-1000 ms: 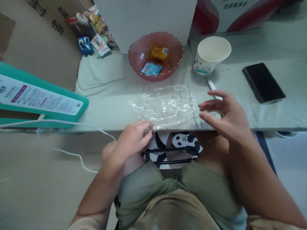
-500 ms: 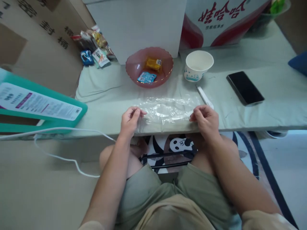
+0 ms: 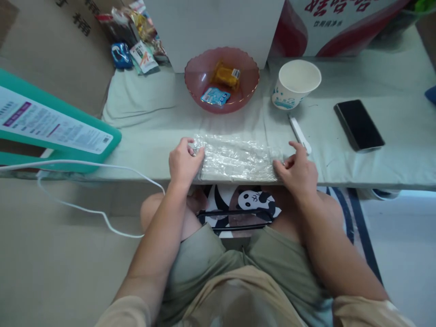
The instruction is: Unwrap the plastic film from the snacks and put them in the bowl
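Observation:
A crinkled sheet of clear plastic film [image 3: 236, 158], perhaps a flat bag, lies along the table's front edge between my hands. At its left end is my left hand [image 3: 185, 163], the thumb resting on the film's edge and the forefinger lifted apart from it. My right hand [image 3: 298, 170] is at the right end, thumb tip touching the film, forefinger raised and spread away, other fingers curled. Just beyond that hand a white utility knife [image 3: 299, 135] lies on the cloth. Neither hand visibly pinches the film.
Behind the film stand a pink bowl [image 3: 194, 86] with small packets and a paper cup [image 3: 293, 88]. A phone [image 3: 359, 125] lies to the right. Snack packets [image 3: 143, 56], a green container [image 3: 78, 131] and a white cable [image 3: 102, 164] are at left. Boxes [image 3: 218, 27] line the back.
My fingers have opened from their pinch on the film's ends, and the film lies flatter. The view has tilted down slightly, shifting the table things upward.

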`<state>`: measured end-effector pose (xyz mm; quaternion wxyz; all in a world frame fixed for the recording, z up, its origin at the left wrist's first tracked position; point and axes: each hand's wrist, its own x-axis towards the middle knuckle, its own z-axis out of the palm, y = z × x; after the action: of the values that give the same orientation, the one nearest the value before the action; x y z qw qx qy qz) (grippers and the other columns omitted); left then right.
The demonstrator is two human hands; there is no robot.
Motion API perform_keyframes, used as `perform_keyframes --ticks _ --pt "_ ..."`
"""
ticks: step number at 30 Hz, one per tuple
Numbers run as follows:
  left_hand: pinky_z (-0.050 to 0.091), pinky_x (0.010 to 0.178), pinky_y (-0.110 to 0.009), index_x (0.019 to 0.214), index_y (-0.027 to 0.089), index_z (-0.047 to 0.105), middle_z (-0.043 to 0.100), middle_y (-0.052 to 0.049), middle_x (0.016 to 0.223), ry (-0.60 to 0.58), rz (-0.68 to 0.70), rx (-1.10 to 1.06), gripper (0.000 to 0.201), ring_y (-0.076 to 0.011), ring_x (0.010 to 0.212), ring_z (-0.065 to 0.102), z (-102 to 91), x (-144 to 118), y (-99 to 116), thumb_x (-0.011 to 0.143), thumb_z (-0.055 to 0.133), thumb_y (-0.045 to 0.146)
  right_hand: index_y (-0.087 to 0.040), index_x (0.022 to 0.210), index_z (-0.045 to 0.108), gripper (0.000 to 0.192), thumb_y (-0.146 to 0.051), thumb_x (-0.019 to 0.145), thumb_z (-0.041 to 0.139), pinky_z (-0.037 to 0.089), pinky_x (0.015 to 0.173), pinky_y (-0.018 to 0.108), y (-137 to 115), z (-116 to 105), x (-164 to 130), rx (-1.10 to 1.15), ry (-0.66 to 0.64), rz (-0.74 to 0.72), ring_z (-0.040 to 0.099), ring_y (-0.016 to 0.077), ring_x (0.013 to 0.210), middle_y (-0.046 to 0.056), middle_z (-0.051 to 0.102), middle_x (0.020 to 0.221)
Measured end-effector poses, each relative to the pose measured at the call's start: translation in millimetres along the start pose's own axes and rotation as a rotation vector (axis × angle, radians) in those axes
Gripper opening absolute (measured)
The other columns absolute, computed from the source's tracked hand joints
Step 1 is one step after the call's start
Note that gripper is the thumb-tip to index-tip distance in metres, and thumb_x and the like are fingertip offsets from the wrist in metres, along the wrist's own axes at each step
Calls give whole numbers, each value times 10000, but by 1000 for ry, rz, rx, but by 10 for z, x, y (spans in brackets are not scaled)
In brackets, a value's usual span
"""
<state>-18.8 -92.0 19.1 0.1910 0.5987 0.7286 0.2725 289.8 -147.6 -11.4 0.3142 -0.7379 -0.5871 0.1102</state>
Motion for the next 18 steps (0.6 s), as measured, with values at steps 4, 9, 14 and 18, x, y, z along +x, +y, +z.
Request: perform_keyframes --ticks 4,9,14,18 --pt "413 1070 -498 1354 226 589 680 -144 1200 -13 113 51 638 -353 1195 565 57 -27 15 760 797 335 -200 1424 574 671 -366 787 702 545 871 552 29 -54 -158 -145 59 -155 632 343 1003 160 631 1092" --pt "493 945 -369 1342 251 554 671 -25 939 -178 178 -205 580 -200 927 634 154 42 10 793 701 131 -167 1461 528 740 -433 793 704 452 1045 685 -162 -366 -159 -184 -77 -227 555 446 1258 234 571 1341" --pt "491 764 -254 1278 237 554 606 45 837 -277 344 -446 558 -90 723 570 258 102 -45 774 586 -2 -148 1507 460 828 -454 784 724 496 1050 549 -625 -267 242 -59 -397 -305 602 378 1265 208 616 1411" --pt "517 750 -251 1252 252 565 593 45 830 -331 430 -639 493 -92 741 607 240 101 -85 796 636 78 -168 1173 676 476 -366 745 745 519 857 447 -901 86 543 -152 -719 -327 668 330 1020 147 731 1119"
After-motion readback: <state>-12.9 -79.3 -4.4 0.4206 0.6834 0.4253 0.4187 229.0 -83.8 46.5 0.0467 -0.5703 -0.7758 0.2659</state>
